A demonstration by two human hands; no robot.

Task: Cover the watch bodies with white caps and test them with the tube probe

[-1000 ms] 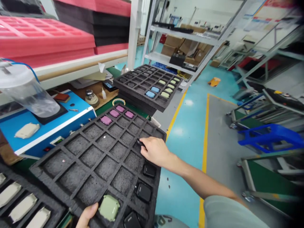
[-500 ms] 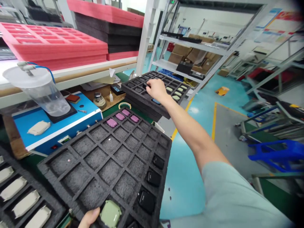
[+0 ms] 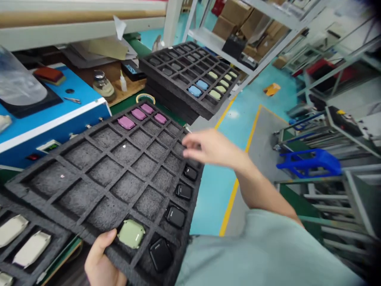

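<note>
My left hand [image 3: 102, 260] grips the near edge of a black foam tray [image 3: 114, 182], its thumb on the rim beside a green watch-like case [image 3: 131, 233]. Purple cases [image 3: 126, 122] sit in the tray's far corner, and several black cases [image 3: 175, 216] line its right side. Over the tray's right edge, my right hand [image 3: 202, 147] hovers with fingers apart and nothing visible between them. Beyond it, a stack of black foam trays [image 3: 178, 81] holds dark, green and blue cases [image 3: 195, 91] in its top tray.
Another foam tray with off-white cases [image 3: 32, 249] is at the lower left. A blue machine [image 3: 80, 115] stands left, near a glass jar [image 3: 102, 85] and small bottle [image 3: 123, 82]. A metal shelf rack [image 3: 208, 39] rises behind; a blue stool [image 3: 312, 162] is at right.
My right hand has moved back from the far tray stack to the near tray's right edge. The view has tilted down, and more of my left hand shows, still gripping the tray.
</note>
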